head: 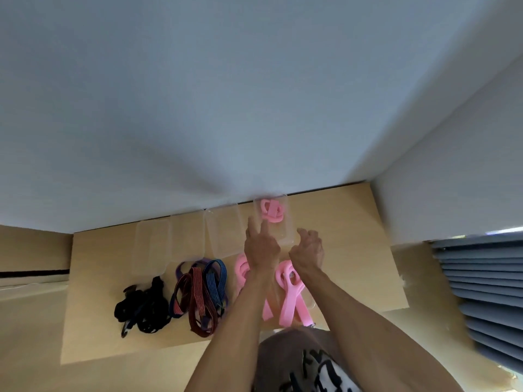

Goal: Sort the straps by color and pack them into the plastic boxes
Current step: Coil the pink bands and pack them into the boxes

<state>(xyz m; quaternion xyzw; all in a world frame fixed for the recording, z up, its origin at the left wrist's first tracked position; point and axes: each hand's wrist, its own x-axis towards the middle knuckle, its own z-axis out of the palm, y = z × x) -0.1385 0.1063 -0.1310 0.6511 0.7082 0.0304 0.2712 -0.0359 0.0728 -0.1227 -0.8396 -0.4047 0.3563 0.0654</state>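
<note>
spanning the lower half of the view, a light wooden table (93,292) meets a pale wall (198,108), with a slatted blind (486,292) at the right edge. three clear plastic boxes stand in a row along the wall: the left box (152,247) and the middle box (222,230) show nothing inside, while the right box (276,219) holds a coiled pink strap (271,211). nearer the person lie three groups of straps, well apart from the row: black straps (143,304) at left, striped red and blue straps (199,292) in the middle, and loose pink straps (288,292) at right, partly hidden by the forearms. both arms reach forward over the pink group. the left hand (261,248) has its fingers extended toward the near part of the right box, holding nothing that can be seen; whether the fingertips touch the box cannot be told. the right hand (308,250) lies just beside it, fingers loosely curled at the box's near right corner, with no strap visible in it; contact with the box is unclear through motion blur.
</note>
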